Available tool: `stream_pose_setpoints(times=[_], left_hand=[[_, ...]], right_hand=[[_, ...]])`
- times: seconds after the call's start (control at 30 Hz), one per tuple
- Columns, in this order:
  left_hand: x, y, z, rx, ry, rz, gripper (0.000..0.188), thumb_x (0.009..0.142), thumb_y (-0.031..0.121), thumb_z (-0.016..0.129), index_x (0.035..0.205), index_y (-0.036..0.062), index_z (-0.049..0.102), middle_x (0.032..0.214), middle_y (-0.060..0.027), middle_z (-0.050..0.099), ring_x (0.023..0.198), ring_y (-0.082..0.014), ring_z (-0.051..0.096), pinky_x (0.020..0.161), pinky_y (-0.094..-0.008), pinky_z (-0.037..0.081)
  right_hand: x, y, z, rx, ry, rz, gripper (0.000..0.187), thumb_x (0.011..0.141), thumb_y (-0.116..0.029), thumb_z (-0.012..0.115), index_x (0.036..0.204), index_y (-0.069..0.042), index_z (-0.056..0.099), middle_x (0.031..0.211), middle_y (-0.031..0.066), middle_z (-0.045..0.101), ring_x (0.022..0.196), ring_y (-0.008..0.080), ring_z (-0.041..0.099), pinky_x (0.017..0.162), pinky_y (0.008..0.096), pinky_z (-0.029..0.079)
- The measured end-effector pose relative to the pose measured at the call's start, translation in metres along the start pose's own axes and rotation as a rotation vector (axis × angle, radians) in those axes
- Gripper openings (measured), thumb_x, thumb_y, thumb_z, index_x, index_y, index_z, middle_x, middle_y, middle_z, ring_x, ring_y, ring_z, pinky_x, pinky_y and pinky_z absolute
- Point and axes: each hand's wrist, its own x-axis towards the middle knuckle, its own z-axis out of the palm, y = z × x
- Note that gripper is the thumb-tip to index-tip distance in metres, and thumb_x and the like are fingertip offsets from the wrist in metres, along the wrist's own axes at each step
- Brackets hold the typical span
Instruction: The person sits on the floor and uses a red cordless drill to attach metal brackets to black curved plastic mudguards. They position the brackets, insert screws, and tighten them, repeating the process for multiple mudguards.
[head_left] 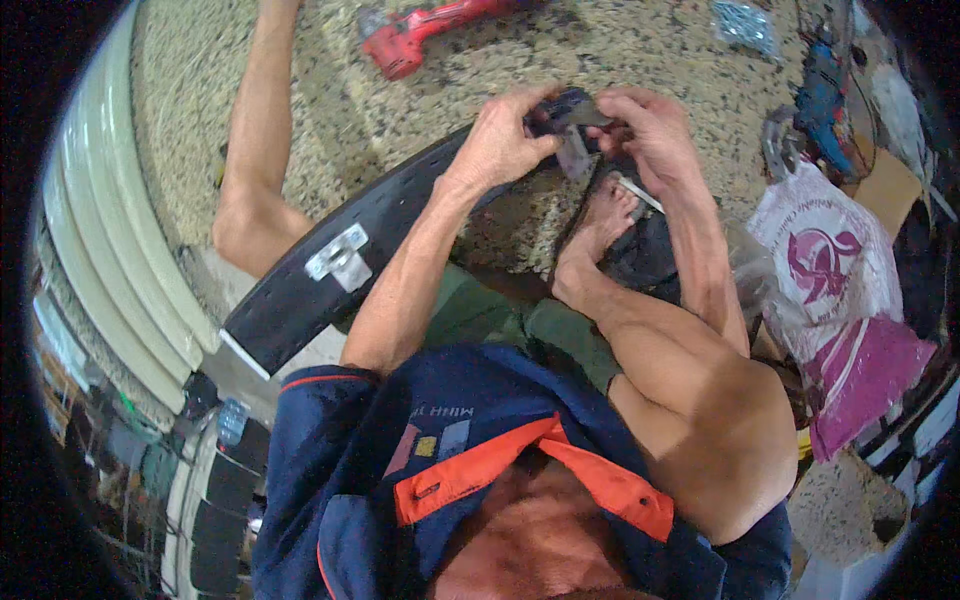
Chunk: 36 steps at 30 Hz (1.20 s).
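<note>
A long black board (400, 200) lies slantwise across my lap, its near left end edged in white. A silvery metal latch-like fitting (340, 258) sits on its face near that end. At the far end my left hand (507, 138) is closed round the board, thumb toward me. Close on the right, my right hand (650, 130) has its fingers bent in a pinch at the same dark end; what exactly they hold is hidden. Between the hands hangs a small greyish, partly see-through piece (573, 155), too blurred to name.
A red cordless power tool (400, 48) lies on the speckled floor ahead. To the right are a bag of small screws (745, 25), a blue power tool (825, 100) and a white and purple plastic bag (825, 250). Pale ribbed panels (110, 230) line the left.
</note>
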Motion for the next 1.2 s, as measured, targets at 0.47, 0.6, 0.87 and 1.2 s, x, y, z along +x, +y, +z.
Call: stream_pose_setpoints(times=[0.47,0.6,0.87,1.2], left_hand=[[0.019,-0.045,0.033,-0.126,0.215,-0.034,0.020,0.095,0.006,0.081,0.113,-0.0022,0.080,0.096,-0.0101,0.079,0.089,-0.0181,0.073,0.083,-0.0339,0.055],[0.025,-0.044,0.026,-0.082,0.194,-0.059,0.020,0.094,0.003,0.079,0.113,-0.0018,0.078,0.103,-0.0086,0.076,0.094,-0.0179,0.071,0.085,-0.0325,0.054],[0.031,-0.044,0.020,0.027,0.136,-0.040,0.022,0.091,0.002,0.081,0.111,-0.0018,0.076,0.104,-0.0070,0.073,0.094,-0.0202,0.071,0.085,-0.0321,0.054],[0.029,-0.042,0.020,0.074,0.175,0.013,0.021,0.094,0.006,0.080,0.113,-0.0015,0.077,0.103,-0.0095,0.074,0.091,-0.0204,0.071,0.083,-0.0343,0.054]], right_hand=[[0.131,-0.049,-0.227,-0.426,0.793,-0.137,0.023,0.092,-0.011,0.071,0.109,0.003,0.078,0.080,0.0120,0.079,0.064,0.0172,0.075,0.063,0.0302,0.061],[0.171,-0.047,-0.292,-0.754,0.976,-0.355,0.019,0.081,-0.011,0.074,0.095,0.000,0.081,0.086,0.0198,0.080,0.085,0.0347,0.081,0.079,0.0440,0.064],[0.213,-0.027,-0.288,-0.689,1.054,-0.373,0.026,0.074,-0.021,0.079,0.081,0.004,0.078,0.081,0.0235,0.077,0.087,0.0419,0.077,0.084,0.0499,0.060],[0.167,-0.069,-0.267,-0.578,0.652,-0.001,0.017,0.087,-0.015,0.074,0.089,0.001,0.080,0.072,0.0142,0.074,0.057,0.0212,0.069,0.058,0.0396,0.057]])
